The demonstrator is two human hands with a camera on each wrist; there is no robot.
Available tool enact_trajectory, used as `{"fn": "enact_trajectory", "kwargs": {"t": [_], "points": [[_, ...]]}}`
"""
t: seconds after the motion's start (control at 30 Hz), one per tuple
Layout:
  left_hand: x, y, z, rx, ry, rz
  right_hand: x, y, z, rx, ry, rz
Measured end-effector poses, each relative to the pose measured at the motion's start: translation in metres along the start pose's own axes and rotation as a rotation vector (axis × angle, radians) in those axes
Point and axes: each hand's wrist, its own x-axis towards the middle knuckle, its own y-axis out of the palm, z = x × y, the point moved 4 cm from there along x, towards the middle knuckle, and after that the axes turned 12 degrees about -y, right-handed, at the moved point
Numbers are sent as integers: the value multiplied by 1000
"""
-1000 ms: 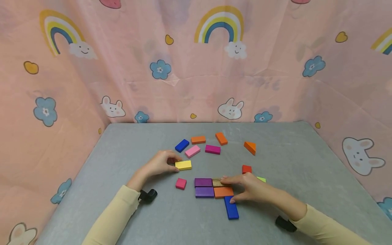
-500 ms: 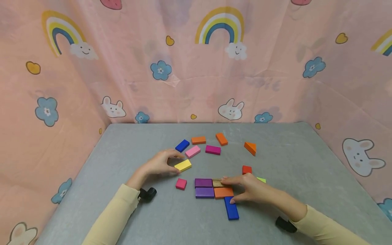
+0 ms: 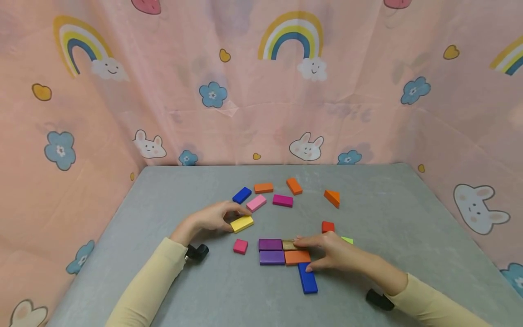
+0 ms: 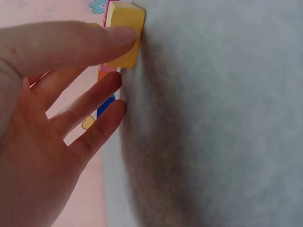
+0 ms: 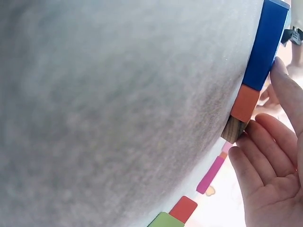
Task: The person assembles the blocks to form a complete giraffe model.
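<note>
Slippage could skew the yellow block (image 3: pixel 242 224), pinched in the left hand (image 3: pixel 209 217) nearer the desk's (image 3: pixel 367 195) left edge than its right, while pressure from the right hand's (image 3: pixel 337 250) relaxed, uncurled fingers might shift the wooden block (image 3: pixel 288 245).

From the yellow block (image 3: pixel 243 223), we see a blue block (image 3: pixel 308 281) at four o'clock and pink rainbow-patterned cloth (image 3: pixel 261 109) at twelve.
</note>
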Motion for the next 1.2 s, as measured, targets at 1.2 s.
{"fn": "enact_trajectory", "kwargs": {"t": [1.2], "points": [[-51,53,-56,76,135,-123,1,0,0,-5,33,24]]}}
